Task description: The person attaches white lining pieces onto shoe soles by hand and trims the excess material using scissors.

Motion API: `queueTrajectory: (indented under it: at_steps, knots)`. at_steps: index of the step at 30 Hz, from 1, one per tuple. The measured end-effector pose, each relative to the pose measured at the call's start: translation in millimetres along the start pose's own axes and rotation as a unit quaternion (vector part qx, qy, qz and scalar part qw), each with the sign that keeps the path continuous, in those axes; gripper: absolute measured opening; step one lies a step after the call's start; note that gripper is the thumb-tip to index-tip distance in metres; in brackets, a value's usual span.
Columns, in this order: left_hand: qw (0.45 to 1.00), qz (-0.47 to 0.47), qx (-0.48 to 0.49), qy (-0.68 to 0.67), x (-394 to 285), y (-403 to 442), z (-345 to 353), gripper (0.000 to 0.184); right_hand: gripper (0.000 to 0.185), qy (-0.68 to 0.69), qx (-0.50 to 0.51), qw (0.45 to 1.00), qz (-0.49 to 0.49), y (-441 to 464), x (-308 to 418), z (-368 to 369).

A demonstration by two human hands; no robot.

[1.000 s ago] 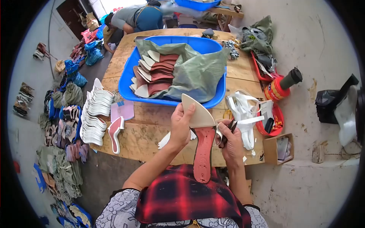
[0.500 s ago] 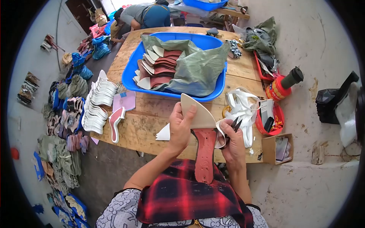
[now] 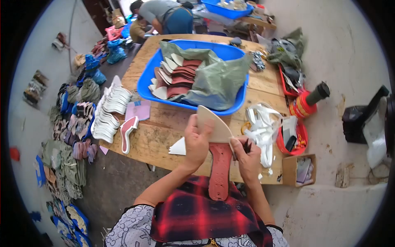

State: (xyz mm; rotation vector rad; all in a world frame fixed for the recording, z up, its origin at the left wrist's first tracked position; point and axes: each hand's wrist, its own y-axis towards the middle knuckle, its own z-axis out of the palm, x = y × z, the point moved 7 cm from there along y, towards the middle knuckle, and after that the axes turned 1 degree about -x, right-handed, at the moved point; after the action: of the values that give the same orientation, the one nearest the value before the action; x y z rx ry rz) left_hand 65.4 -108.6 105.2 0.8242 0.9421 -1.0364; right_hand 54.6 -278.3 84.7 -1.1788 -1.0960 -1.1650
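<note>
My left hand is closed around the cream forepart of a shoe insole, with the thumb across its face. The insole's reddish heel part hangs down over my checked apron. At the right edge of the forepart, my right hand pinches with thumb and finger. Dark pointed blades of small scissors stick up from that same hand; their handles are hidden in the palm. A white pointed piece lies on the table beside my left wrist.
A blue tub holds stacked red and white insoles and a green sack. White-edged pieces line the table's left side, near a single red-and-white one. White strips, a red basket and a carton stand right. A person bends beyond.
My right hand has shifted its grip to pinch the insole's edge, and the white strip that looped by its fingers no longer shows. The scissor tips are less exposed. The view has tilted slightly.
</note>
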Motion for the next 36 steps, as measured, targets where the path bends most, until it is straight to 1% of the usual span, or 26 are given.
queueTrajectory:
  at_steps: [2, 3, 4, 5, 6, 8, 10, 12, 14, 16, 17, 18, 19, 20, 21, 23, 25, 26, 27, 28, 30, 31, 32, 33, 34, 36]
  knots:
    - [0.997, 0.015, 0.052, 0.052, 7, 6, 3, 0.021, 0.016, -0.026, 0.06, 0.998, -0.013, 9, 8, 0]
    - [0.994, 0.024, 0.07, 0.08, 9, 10, 5, 0.021, 0.015, -0.113, 0.079, 0.987, -0.077, 17, 12, -7]
    - [0.992, 0.018, 0.082, 0.092, 9, 18, 10, 0.03, 0.016, -0.202, 0.07, 0.96, -0.183, 18, 35, -9]
    - [0.99, 0.008, 0.095, 0.104, 8, 26, 14, 0.04, 0.017, -0.195, 0.055, 0.959, -0.197, 20, 43, -15]
    - [0.958, 0.143, 0.14, 0.207, -16, 27, 22, 0.046, 0.016, -0.237, 0.035, 0.94, -0.243, 26, 49, -28]
    - [0.804, 0.381, 0.226, 0.396, -54, 14, 50, 0.059, 0.018, -0.213, -0.009, 0.959, -0.188, 41, 46, -49]
    - [0.703, 0.417, 0.344, 0.463, -52, -5, 73, 0.069, 0.015, -0.1, 0.033, 0.989, -0.107, 43, 36, -40]
    - [0.618, 0.416, 0.424, 0.516, -39, -9, 88, 0.076, 0.022, -0.034, 0.042, 0.998, -0.027, 25, 35, -11]
    - [0.587, 0.346, 0.483, 0.55, -38, -5, 78, 0.071, 0.032, -0.102, 0.133, 0.984, 0.057, 20, 24, -6]
    - [0.535, 0.319, 0.518, 0.586, -26, -5, 55, 0.06, 0.037, -0.238, 0.278, 0.919, 0.144, 20, 5, -29]
    - [0.527, 0.284, 0.533, 0.598, -21, -4, 43, 0.059, 0.036, -0.226, 0.291, 0.91, 0.191, 21, -3, -53]
    - [0.518, 0.248, 0.547, 0.609, -17, -5, 32, 0.058, 0.033, -0.293, 0.288, 0.903, 0.123, 34, -10, -81]
    - [0.508, 0.212, 0.561, 0.618, -11, -5, 21, 0.058, 0.03, -0.32, 0.159, 0.923, 0.14, 38, 3, -113]
    - [0.558, 0.232, 0.544, 0.582, -7, -2, 11, 0.059, 0.029, -0.356, 0.099, 0.924, 0.1, 54, -2, -152]
    - [0.593, 0.13, 0.544, 0.579, 13, 2, 1, 0.06, 0.028, -0.384, 0.031, 0.923, -0.012, 61, 6, -181]
    - [0.645, -0.078, 0.523, 0.552, 47, -4, -15, 0.066, 0.022, -0.413, -0.085, 0.897, -0.133, 38, 41, -171]
    - [0.752, -0.282, 0.458, 0.382, 58, -22, -13, 0.077, 0.022, -0.454, -0.177, 0.827, -0.28, -3, 75, -118]
    - [0.787, -0.373, 0.404, 0.281, 67, -31, -8, 0.079, 0.023, -0.342, -0.134, 0.911, -0.189, -7, 42, -116]
    - [0.804, -0.455, 0.34, 0.174, 73, -38, -4, 0.081, 0.026, -0.236, -0.029, 0.95, -0.202, -15, 5, -102]
    - [0.807, -0.478, 0.317, 0.139, 63, -38, 3, 0.082, 0.029, -0.173, 0.101, 0.979, -0.026, -27, -21, -65]
    - [0.798, -0.482, 0.345, 0.112, 51, -42, 15, 0.081, 0.024, -0.194, 0.061, 0.97, 0.135, -38, -82, -43]
    - [0.793, -0.483, 0.358, 0.099, 48, -42, 19, 0.081, 0.021, -0.086, 0.013, 0.989, 0.118, -36, -73, -37]
    - [0.789, -0.481, 0.36, 0.132, 47, -41, 18, 0.056, 0.019, 0.024, -0.034, 0.994, 0.102, -30, -58, -31]
    - [0.787, -0.432, 0.4, 0.187, 34, -37, 21, 0.056, 0.017, 0.133, -0.083, 0.984, 0.084, -24, -42, -26]
    - [0.779, -0.379, 0.439, 0.24, 14, -34, 26, 0.056, 0.014, 0.119, -0.127, 0.985, 0.012, -21, -16, -25]
    - [0.761, -0.309, 0.483, 0.302, -4, -35, 34, 0.062, 0.012, 0.195, -0.078, 0.977, 0.024, -17, -9, -29]
